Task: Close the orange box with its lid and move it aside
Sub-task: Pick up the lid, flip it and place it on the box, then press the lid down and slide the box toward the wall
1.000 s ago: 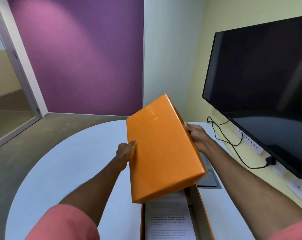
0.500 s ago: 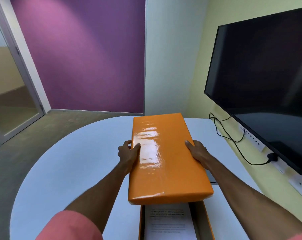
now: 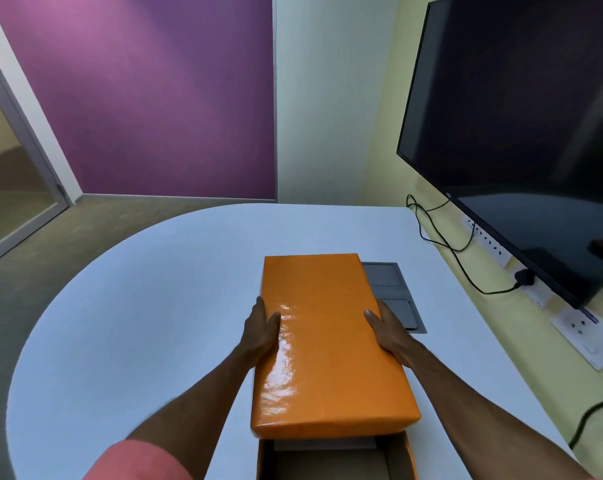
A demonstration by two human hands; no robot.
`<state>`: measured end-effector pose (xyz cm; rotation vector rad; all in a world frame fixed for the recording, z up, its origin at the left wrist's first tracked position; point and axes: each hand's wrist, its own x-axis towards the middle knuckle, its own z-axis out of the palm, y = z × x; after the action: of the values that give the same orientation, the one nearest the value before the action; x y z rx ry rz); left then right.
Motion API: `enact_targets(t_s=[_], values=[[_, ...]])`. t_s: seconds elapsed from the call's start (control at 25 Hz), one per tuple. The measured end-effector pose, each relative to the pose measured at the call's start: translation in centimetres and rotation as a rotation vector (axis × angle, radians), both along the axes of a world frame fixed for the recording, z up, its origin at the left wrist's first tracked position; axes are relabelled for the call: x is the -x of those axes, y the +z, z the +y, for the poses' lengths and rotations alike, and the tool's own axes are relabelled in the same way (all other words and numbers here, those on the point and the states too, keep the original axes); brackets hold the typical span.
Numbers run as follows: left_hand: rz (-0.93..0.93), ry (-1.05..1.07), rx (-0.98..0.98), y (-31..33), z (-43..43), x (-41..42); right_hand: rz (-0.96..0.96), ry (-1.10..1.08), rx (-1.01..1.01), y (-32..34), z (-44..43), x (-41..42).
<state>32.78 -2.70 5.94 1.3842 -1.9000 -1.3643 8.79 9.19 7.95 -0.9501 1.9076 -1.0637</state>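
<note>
Left hand and right hand clamped flat on the long sides of the orange lid, thumbs on top, fingers hidden down the sides.

Mid-closing, by the look of it: lid held roughly level, over the far part of the orange box, its near end not yet covering the box's near end. Next move likely calling for a pull toward the body to square lid over walls, then a straight press down, then a slide aside. Inside the box, below the lid's near edge: a pale sheet or insert, detail unclear. Just right of the lid, a grey panel set into the white table.
</note>
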Motion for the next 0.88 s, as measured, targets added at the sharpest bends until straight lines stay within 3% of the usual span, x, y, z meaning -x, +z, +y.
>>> enact_targets(t_s=[0.88], values=[[-0.088,-0.003,-0.049,-3.2,2.3,0.5,-0.028,-0.073,-0.123,-4.0,2.6,-0.2]])
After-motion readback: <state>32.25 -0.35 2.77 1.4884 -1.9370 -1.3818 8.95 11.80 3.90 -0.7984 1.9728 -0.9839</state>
